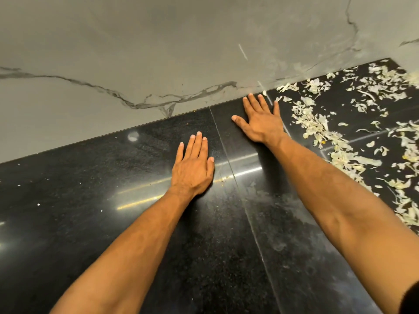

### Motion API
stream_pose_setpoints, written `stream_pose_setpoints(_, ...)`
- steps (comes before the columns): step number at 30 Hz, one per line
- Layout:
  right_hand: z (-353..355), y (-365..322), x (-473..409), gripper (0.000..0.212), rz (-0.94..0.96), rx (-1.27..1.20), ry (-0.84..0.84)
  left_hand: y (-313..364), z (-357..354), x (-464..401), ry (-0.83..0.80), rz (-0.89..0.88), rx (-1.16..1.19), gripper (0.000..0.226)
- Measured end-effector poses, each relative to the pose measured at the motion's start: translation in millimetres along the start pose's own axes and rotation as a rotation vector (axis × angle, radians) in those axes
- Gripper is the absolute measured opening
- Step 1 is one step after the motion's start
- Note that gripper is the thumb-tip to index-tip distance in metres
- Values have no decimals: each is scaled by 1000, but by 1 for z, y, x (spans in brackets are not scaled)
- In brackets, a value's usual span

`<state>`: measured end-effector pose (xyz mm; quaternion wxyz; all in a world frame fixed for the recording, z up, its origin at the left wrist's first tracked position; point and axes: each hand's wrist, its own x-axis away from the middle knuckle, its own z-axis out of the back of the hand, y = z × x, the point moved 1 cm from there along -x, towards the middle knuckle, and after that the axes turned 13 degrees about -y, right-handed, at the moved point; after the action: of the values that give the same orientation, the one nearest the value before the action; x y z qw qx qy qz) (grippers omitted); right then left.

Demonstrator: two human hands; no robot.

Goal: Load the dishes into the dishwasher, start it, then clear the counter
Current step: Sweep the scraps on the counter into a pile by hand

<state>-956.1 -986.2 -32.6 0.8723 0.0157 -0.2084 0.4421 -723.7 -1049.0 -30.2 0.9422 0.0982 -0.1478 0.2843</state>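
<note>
Flat on the counter, both hands border cabbage scraps.

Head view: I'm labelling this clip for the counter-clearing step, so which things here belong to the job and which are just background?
Job:
- glossy black stone counter
- pale shredded vegetable scraps strewn over its right side
- left hand, flat on the counter
- right hand, flat beside the scraps

Background:
- grey veined marble wall

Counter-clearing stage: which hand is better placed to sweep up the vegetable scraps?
Probably the right hand. It lies flat on the black counter with its little-finger edge right beside the pale vegetable scraps spread to its right. The left hand, also flat, rests farther from them.
</note>
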Motion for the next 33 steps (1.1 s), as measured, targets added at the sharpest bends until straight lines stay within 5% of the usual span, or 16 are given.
stream_pose_setpoints(10,16,90,2,83,-230,-66,38,56,21,-64,-59,-222,-41,63)
stream_pose_setpoints(18,19,157,25,87,-520,-150,64,84,19,-81,-55,-212,-41,64)
stream_pose_setpoints(26,-6,53,54,69,-166,-63,53,87,20,-81,-51,-204,-56,62)
stream_pose_setpoints(33,-29,94,113,86,-320,-117,53,92,11,-60,-56,-190,-45,61)
